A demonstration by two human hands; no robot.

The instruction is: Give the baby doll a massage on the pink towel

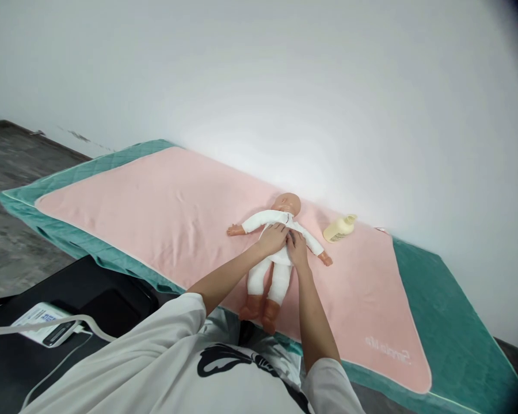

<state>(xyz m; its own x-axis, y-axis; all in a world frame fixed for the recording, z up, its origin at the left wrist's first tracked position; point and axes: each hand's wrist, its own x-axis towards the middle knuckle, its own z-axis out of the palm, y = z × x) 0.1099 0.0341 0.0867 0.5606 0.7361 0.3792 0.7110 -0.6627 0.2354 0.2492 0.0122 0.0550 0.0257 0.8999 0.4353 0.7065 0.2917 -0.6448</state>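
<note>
A bald doll [286,203] in a white top [265,217] and white trousers [280,282] lies on its back, head toward the wall and arms spread. My left hand [275,237] rests on the doll's chest, its fingers close together at the front of the top. Beside it, my right hand [297,246] has bent fingers at the same place, and the fingertips of both hands nearly meet. Both hands seem closed on the white cloth, though the fingertips are small and partly hidden. Right of the doll lies a pale yellow pump bottle [338,228] on its side.
Under the doll is a pink mat [155,195] on a green quilted cover [440,299], against a white wall [259,86]. At the lower left, a black surface [112,287] holds a white device [47,323] with a cable attached.
</note>
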